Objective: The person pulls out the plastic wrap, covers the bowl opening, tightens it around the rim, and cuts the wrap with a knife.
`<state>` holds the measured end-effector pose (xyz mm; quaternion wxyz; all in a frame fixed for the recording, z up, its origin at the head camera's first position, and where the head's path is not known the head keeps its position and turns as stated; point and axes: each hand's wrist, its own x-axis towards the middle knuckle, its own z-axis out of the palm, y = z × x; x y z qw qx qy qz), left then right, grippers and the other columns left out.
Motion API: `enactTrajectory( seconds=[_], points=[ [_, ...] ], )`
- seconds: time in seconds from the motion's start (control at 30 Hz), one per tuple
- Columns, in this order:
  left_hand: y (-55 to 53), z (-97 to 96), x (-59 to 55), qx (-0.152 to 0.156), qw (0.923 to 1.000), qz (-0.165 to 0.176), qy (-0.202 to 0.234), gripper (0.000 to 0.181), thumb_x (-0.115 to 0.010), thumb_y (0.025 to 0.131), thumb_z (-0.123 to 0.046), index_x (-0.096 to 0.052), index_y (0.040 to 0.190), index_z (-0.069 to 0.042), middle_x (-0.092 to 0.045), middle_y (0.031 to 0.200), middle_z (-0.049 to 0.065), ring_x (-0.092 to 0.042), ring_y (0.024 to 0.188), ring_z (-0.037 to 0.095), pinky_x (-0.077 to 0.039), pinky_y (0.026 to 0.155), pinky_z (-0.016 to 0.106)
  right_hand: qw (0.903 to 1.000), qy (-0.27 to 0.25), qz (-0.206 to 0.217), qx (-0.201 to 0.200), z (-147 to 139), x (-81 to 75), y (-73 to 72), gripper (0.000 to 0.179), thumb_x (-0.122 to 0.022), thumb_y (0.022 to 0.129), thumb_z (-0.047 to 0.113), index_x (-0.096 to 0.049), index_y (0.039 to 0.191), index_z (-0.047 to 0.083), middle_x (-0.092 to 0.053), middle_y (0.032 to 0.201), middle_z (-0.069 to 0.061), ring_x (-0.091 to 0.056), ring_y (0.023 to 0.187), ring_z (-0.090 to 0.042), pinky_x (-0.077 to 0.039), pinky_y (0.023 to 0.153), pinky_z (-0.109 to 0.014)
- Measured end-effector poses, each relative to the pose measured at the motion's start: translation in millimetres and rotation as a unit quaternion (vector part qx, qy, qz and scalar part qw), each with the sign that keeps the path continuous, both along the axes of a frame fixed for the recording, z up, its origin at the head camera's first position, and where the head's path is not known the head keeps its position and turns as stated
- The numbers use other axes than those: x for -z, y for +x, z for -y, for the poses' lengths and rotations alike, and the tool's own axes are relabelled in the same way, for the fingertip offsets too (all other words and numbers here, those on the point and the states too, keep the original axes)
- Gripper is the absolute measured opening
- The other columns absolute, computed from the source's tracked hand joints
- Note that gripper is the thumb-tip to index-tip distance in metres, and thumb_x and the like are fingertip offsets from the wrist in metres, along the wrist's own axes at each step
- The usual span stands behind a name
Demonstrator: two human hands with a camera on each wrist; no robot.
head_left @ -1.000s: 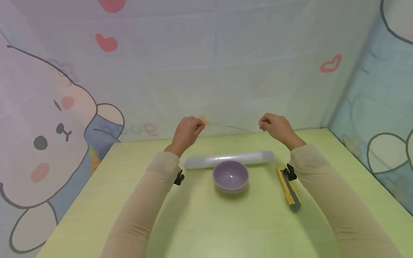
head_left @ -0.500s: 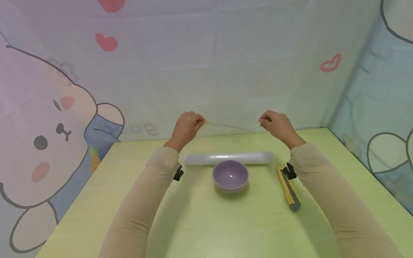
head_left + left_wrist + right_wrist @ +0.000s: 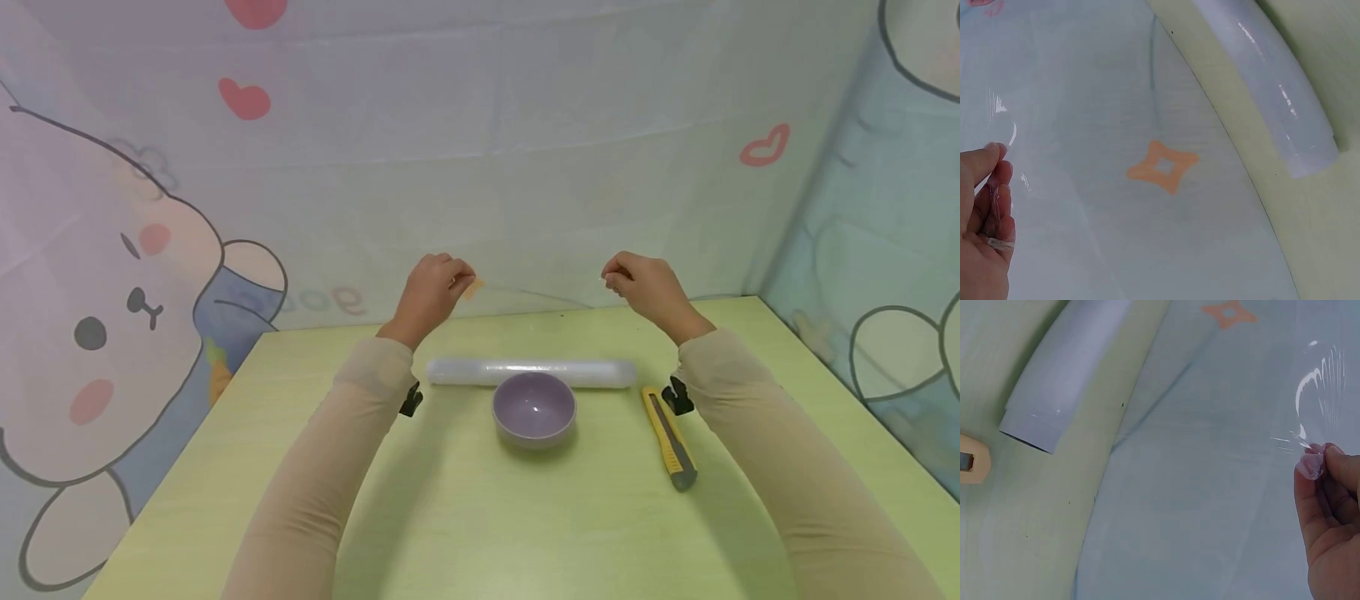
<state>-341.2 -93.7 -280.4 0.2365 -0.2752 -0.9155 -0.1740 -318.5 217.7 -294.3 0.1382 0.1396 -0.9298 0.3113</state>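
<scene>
Clear cling film [image 3: 1329, 394] is pinched between the thumb and fingers of my right hand [image 3: 647, 287]; creases and glints fan out from the grip. My left hand [image 3: 429, 292] pinches the film [image 3: 999, 105] too, with a crumpled bit against its curled fingers in the left wrist view. Both hands are raised past the roll, apart from each other, and the sheet is barely visible in the head view. The cling film roll [image 3: 468, 372] lies crosswise on the table [image 3: 510, 517]. A purple bowl [image 3: 534, 408] stands upright just in front of it.
A yellow and grey utility knife [image 3: 670, 442] lies right of the bowl, near the right wrist. Behind the table's back edge hangs a printed curtain [image 3: 540, 192], with another at the right side.
Both hands have risen slightly, still pinching. The roll has turned a little: its left end is farther back and its right end nearer. Bowl and knife stay put.
</scene>
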Motion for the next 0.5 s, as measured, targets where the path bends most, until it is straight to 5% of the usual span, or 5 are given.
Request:
enactTrajectory(
  seconds=[0.5],
  points=[
    [0.4, -3.2, -2.8, 0.002, 0.9999, -0.005, 0.01, 0.017, -0.057, 0.092, -0.018, -0.068, 0.099, -0.008, -0.063, 0.089, 0.008, -0.052, 0.079, 0.022, -0.043, 0.072, 0.033, 0.9998, -0.015, -0.01, 0.007, -0.3, -4.9, 4.5, 0.021, -0.045, 0.097, 0.018, -0.058, 0.106, 0.005, -0.063, 0.095, -0.015, -0.057, 0.083, -0.025, -0.044, 0.069, -0.037]
  ],
)
